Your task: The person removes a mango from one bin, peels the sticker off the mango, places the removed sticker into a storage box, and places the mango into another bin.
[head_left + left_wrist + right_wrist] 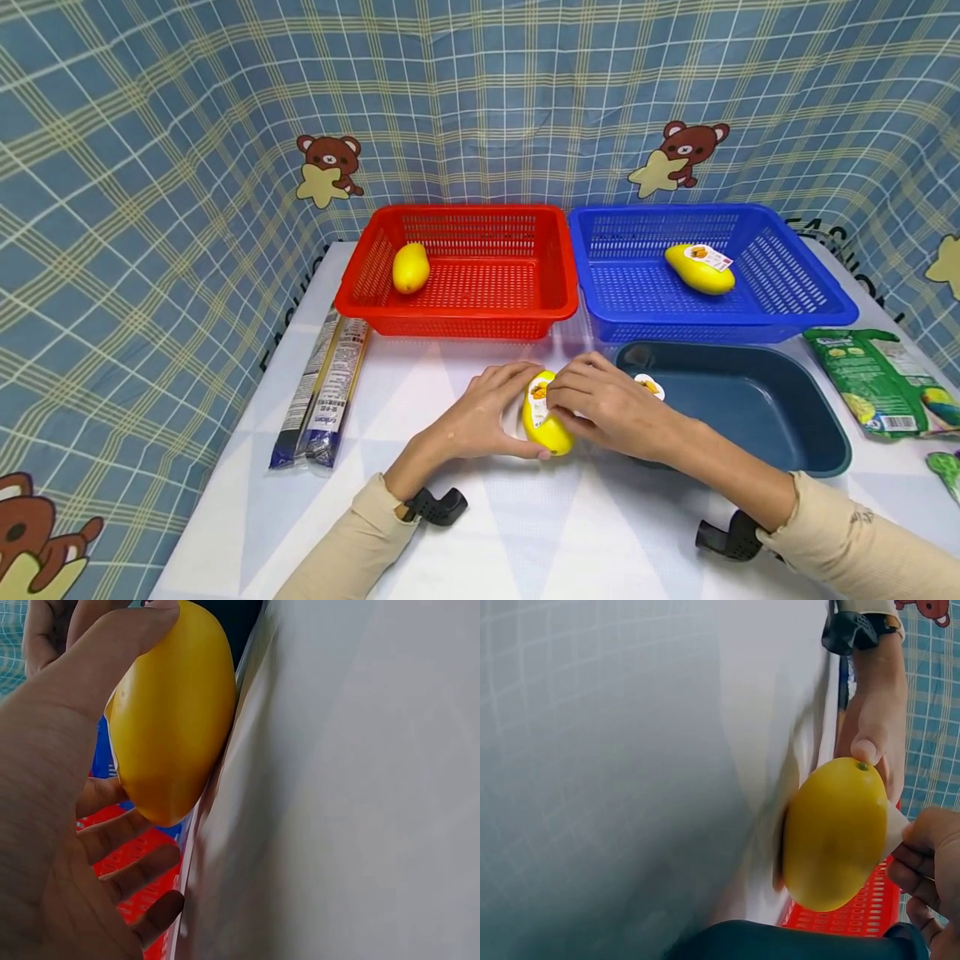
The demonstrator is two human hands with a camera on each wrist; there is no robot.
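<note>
A yellow mango [553, 435] with a white printed sticker [538, 402] lies on the table in front of me. My left hand [480, 412] holds it from the left, thumb at its near end and fingers at the far end. With thumb and fingertip, my right hand [936, 862] pinches the edge of the sticker, which stands away from the mango's skin in the right wrist view. Just beyond my right hand, another round sticker [649, 385] shows at the left side of a dark blue basin [750, 408].
A red basket [457, 325] at the back holds a mango [411, 268] without a visible sticker. Beside it, a blue basket [720, 327] holds a stickered mango [697, 271]. Two long packets [322, 392] lie at left, a green bag [873, 383] at right.
</note>
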